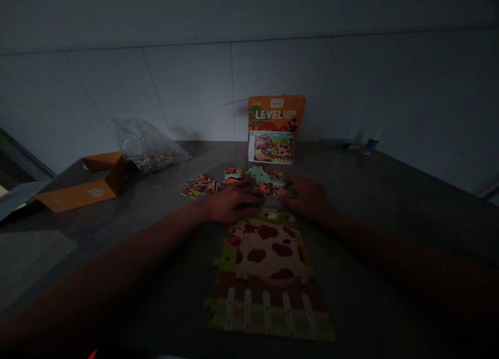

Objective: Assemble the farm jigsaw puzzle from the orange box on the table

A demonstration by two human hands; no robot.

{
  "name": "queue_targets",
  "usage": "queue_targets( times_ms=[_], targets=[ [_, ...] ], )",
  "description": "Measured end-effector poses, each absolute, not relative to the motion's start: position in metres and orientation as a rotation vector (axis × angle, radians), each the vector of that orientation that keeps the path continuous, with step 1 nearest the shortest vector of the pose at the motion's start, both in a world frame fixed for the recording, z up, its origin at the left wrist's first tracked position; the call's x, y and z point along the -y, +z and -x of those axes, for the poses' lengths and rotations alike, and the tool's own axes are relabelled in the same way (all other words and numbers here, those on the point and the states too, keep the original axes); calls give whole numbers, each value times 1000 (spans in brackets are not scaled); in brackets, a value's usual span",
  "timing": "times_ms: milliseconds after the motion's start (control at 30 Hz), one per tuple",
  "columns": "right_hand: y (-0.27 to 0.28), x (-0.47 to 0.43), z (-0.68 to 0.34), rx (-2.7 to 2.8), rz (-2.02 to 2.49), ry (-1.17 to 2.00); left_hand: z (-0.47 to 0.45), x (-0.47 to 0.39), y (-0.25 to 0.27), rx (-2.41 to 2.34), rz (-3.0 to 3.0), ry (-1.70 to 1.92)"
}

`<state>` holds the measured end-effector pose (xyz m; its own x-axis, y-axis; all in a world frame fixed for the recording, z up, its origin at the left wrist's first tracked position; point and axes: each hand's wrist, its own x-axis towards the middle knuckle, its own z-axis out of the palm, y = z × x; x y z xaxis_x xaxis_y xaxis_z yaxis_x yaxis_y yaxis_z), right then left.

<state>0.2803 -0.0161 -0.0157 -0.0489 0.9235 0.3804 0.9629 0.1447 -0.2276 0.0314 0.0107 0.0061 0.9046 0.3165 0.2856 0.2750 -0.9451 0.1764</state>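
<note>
A partly joined jigsaw puzzle [268, 255] lies flat before me, showing a spotted cow above a white fence. My left hand [236, 203] rests at its upper left edge, fingers stretched out and apart, close to the loose pieces. My right hand [310, 199] is beyond the upper right corner, thumb and forefinger around a small puzzle piece [290, 191]; dim light blurs the grip. Loose puzzle pieces [260, 175] lie in a heap just past both hands. More loose pieces [199, 186] form a smaller heap left of it.
At the back, a picture card [273, 148] leans on an orange "LEVEL UP!" box [277, 109]. An open orange box part [80, 195] and a clear plastic bag [150, 148] stand on the left. A small bottle [371, 144] is at the back right, near the wall.
</note>
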Motion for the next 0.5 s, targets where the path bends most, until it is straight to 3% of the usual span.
queue_targets(
  times_ms=[500],
  targets=[
    [-6, 21, -278, 2048, 1774, -52, -31, -10, 6, -496, -2959, 409]
  ],
)
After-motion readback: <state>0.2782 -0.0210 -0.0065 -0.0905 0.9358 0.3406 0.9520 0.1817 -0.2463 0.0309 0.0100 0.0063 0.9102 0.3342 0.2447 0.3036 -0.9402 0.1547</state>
